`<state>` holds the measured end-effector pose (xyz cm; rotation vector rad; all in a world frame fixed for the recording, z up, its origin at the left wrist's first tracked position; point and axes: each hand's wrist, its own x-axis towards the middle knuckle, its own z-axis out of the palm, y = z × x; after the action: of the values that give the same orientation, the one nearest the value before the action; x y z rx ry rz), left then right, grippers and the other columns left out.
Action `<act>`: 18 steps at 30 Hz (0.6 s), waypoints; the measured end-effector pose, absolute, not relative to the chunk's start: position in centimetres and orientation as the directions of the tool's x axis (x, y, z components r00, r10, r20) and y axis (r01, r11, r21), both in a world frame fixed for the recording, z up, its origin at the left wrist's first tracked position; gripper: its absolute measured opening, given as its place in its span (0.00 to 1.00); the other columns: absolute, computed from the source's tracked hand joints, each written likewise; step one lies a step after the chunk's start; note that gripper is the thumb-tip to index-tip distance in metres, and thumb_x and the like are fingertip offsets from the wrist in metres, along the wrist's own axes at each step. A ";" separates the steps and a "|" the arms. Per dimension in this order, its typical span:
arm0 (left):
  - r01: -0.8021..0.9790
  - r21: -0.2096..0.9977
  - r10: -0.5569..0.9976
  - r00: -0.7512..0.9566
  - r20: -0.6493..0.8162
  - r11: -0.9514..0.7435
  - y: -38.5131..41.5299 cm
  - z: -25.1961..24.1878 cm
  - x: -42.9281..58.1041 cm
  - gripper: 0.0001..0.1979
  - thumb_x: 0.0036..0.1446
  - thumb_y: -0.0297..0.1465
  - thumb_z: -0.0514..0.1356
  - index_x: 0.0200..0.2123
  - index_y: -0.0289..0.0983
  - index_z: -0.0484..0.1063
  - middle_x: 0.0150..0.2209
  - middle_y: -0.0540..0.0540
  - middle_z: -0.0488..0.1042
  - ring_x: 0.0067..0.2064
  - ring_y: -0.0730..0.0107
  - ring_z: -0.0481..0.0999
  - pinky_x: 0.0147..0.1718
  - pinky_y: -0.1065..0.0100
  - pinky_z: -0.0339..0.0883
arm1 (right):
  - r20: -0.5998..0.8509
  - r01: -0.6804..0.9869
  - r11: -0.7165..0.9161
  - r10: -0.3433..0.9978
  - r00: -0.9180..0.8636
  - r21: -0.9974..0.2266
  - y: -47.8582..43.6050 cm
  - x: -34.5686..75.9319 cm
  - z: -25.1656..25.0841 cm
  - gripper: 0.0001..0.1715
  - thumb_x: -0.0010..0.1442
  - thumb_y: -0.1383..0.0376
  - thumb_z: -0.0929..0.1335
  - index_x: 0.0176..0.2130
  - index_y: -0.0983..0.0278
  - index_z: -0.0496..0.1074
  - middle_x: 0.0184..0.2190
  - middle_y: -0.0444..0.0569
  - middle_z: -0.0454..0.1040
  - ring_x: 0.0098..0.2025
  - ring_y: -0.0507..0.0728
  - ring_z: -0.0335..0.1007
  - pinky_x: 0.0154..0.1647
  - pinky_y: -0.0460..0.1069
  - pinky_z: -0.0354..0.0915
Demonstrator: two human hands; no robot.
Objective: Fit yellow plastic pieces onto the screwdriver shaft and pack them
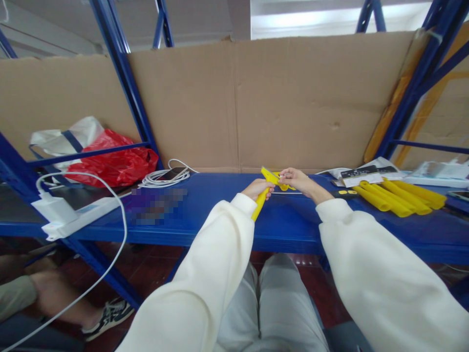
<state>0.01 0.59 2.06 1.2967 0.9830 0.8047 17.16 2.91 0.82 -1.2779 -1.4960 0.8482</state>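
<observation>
My left hand (pixel 258 188) is closed around a yellow tool with a long handle (pixel 260 206). The handle slants down toward me, and the wider yellow head (pixel 270 176) sticks out above my fist with a pale edge at its tip. Close beside it, my right hand (pixel 297 179) has its fingertips pinched together at the head's right side. Something small and pale shows at those fingertips, too small to name. Another yellow part (pixel 286 187) shows under the right fingers; whether it joins the tool I cannot tell. Both hands are above the blue table (pixel 216 215).
Several yellow tubes (pixel 388 195) lie at the right, near a black-and-yellow item (pixel 344 194) and a black-and-white package (pixel 361 176). At the left are a power strip (pixel 88 217) with a white charger, a coiled white cable (pixel 161 181) and a red bag (pixel 113 159). Cardboard (pixel 293 102) stands behind.
</observation>
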 end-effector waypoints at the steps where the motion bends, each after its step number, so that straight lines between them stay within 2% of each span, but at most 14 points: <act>1: 0.048 0.991 0.910 0.394 -0.132 0.123 0.5 2.1 0.0 0.09 0.62 0.18 0.55 0.32 0.35 0.68 0.15 0.58 0.60 0.15 0.81 0.58 0.16 0.78 0.53 | 0.222 0.303 0.206 0.975 0.021 -0.931 2.8 17.1 0.9 0.16 0.50 0.76 0.74 0.35 0.62 0.67 0.25 0.39 0.72 0.29 0.51 0.70 0.37 0.47 0.69; 9: 0.020 0.992 0.909 0.398 -0.123 0.125 0.1 2.5 0.0 0.13 0.64 0.17 0.53 0.29 0.35 0.67 0.14 0.58 0.60 0.13 0.81 0.57 0.15 0.77 0.51 | 0.294 0.251 0.282 0.956 0.011 -0.926 3.6 17.4 0.3 0.17 0.50 0.78 0.73 0.34 0.61 0.68 0.27 0.42 0.75 0.33 0.52 0.74 0.42 0.49 0.71; 18: -0.006 0.989 0.908 0.396 -0.133 0.147 0.5 2.3 0.0 0.13 0.65 0.18 0.52 0.29 0.36 0.66 0.14 0.58 0.59 0.13 0.81 0.56 0.15 0.77 0.51 | 0.371 0.269 0.366 0.928 -0.035 -0.891 4.1 17.7 -0.4 0.16 0.51 0.73 0.75 0.35 0.61 0.69 0.28 0.43 0.76 0.35 0.54 0.75 0.48 0.53 0.72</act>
<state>-0.04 0.48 2.34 1.2445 0.9476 0.8248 17.68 4.12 -0.43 -1.1137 -1.5477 0.7652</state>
